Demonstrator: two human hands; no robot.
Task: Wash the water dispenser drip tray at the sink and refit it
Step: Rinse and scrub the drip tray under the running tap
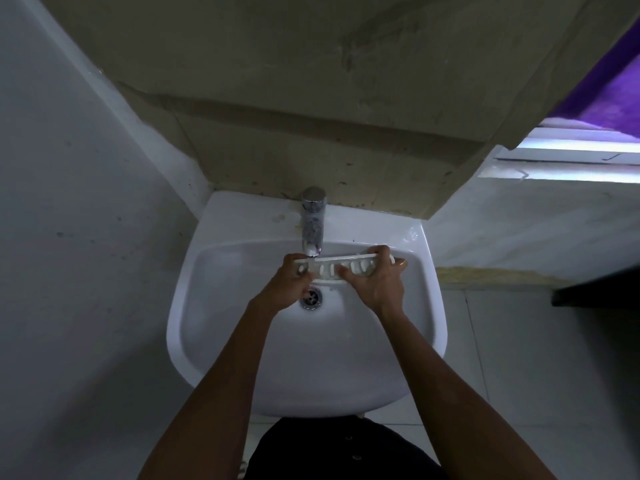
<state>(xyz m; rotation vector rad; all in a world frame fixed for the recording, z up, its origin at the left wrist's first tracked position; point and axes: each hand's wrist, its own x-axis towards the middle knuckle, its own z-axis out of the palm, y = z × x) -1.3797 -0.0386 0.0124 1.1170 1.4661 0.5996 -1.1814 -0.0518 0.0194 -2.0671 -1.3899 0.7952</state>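
A white slotted drip tray (341,267) is held over the white sink (221,341), just under the spout of the chrome tap (312,221). My left hand (291,284) grips the tray's left end. My right hand (375,280) grips its right end, with the thumb across the slotted face and the fingers curled over the far edge. The tray is tilted with its slots facing me. The drain (311,297) sits right below the tray. Whether water is flowing I cannot make out.
Grey walls stand close on the left and behind the sink. At the upper right there is a window sill (568,161) with a purple curtain (609,95). A dark shelf edge (595,292) juts in at the right. Pale floor tiles lie below.
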